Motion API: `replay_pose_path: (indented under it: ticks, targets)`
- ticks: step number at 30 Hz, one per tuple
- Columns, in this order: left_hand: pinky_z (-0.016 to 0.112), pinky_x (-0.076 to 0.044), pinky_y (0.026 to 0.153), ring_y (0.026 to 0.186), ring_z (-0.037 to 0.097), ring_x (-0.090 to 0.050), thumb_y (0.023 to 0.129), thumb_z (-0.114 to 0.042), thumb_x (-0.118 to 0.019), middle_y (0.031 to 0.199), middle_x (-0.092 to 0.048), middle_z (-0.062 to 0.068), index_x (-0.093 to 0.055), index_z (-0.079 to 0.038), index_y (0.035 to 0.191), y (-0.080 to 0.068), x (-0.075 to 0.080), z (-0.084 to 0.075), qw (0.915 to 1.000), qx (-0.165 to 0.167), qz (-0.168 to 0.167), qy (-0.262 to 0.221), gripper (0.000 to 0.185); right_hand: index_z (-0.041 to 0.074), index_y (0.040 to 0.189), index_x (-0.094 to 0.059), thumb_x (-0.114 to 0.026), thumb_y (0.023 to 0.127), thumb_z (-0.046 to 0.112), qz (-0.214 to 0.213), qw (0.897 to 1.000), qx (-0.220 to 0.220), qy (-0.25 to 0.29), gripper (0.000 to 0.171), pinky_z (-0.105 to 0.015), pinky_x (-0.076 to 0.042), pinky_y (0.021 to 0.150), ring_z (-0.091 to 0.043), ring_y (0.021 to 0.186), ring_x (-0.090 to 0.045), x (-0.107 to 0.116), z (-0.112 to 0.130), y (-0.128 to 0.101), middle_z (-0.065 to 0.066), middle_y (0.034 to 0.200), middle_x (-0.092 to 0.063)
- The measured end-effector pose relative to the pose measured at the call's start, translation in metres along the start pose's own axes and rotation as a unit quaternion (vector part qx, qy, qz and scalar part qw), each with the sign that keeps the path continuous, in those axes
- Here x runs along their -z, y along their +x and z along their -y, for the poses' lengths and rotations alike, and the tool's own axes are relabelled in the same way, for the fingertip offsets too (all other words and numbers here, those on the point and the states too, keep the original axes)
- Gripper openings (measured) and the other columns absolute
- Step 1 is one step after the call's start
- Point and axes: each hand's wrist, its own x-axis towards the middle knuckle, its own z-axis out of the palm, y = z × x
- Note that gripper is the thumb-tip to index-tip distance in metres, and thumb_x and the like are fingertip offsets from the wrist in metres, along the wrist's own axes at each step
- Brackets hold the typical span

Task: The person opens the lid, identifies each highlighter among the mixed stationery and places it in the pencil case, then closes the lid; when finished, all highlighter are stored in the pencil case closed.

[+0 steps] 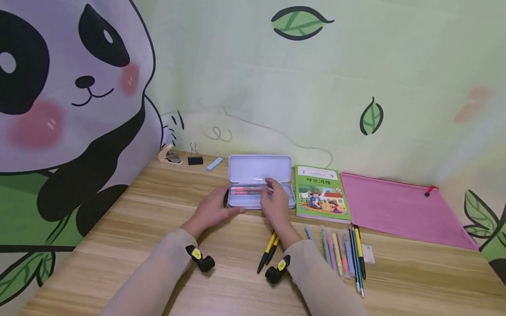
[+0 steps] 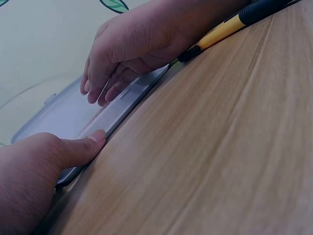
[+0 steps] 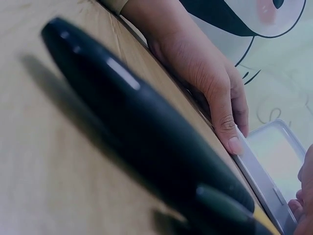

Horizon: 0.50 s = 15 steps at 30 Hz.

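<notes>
The left hand point(image 1: 215, 208) gripped the open pencil case point(image 1: 258, 169) by its near left edge. The right hand point(image 1: 275, 201) hovered over its tray, fingers loosely curled.

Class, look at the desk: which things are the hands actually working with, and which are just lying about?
In use: pencil case, left hand, right hand.

Lying about: storybook, pink pouch, binder clip, eraser, row of pens, yellow-black pens.
</notes>
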Motion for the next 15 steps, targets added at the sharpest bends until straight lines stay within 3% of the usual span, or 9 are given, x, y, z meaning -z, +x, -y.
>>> replay_pose_path:
  ticks: [15]
  targets:
    - [0.052, -0.035, 0.115, 0.139, 0.034, -0.044, 0.083, -0.058, -0.076, 0.152, -0.046, 0.015, -0.037, -0.009, 0.155, 0.0003, -0.0002, 0.0005, 1.0000, 0.003, -0.001, 0.001, 0.096, 0.000, 0.125, -0.065, -0.058, 0.098, 0.008, 0.012, 1.000, 0.009, 0.005, 0.029, -0.035, -0.053, 0.098, -0.027, 0.114, -0.064, 0.0011, 0.0019, -0.0011, -0.015, 0.121, -0.068]
